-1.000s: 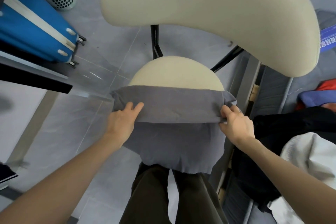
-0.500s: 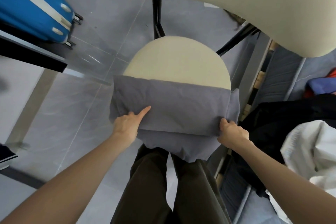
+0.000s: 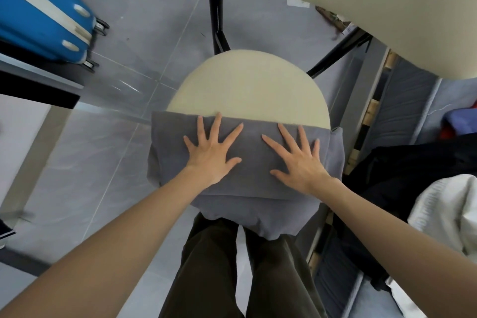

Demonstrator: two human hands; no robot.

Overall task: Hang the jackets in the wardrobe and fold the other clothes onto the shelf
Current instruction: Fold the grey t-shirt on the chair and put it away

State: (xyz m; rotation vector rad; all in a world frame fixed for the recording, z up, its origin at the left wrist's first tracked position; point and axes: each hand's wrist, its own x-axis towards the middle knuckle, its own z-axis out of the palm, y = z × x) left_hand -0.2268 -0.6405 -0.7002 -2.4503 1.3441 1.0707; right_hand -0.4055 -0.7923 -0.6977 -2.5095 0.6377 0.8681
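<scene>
Suitcase (image 3: 38, 8) left of chair (image 3: 247, 85), clothes pile (image 3: 402, 178) right.

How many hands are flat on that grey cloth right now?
2. The left hand presses the left half of the grey cloth, the right hand its right half, both with spread fingers, on the chair seat.

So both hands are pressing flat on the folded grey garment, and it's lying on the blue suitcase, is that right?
The surface is wrong. In the head view the left hand and right hand press flat on the folded grey garment, but it lies on the cream chair seat.
</scene>
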